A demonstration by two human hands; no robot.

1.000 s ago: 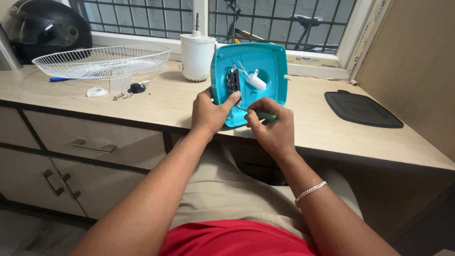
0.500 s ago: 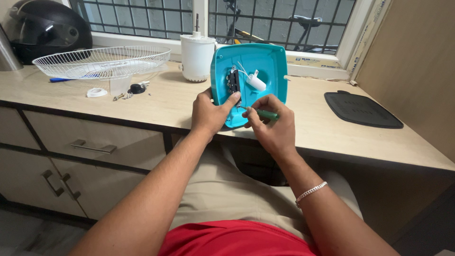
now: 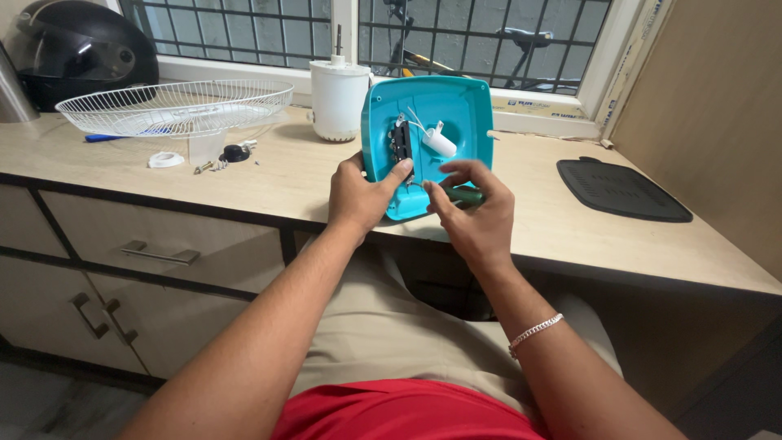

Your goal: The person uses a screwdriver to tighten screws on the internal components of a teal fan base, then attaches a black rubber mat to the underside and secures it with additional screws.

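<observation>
I have the teal housing [image 3: 440, 106] standing on its near edge on the bench [image 3: 285, 175], open side toward me, close to the near rim and just right of the white motor unit [image 3: 340, 99]. My left hand [image 3: 358, 195] grips its left edge, thumb pressed by the black switch block [image 3: 401, 143] inside. My right hand [image 3: 476, 216] is closed round a green-handled screwdriver [image 3: 463, 195], its tip aimed at the lower inside of the shell; I cannot see the tip itself. I judge this to be work on the wiring or a fastener inside. The next move calls for a steady shell and a squarely seated tip. The wire fan guard [image 3: 175, 106] and loose screws [image 3: 208, 165] lie far left.
</observation>
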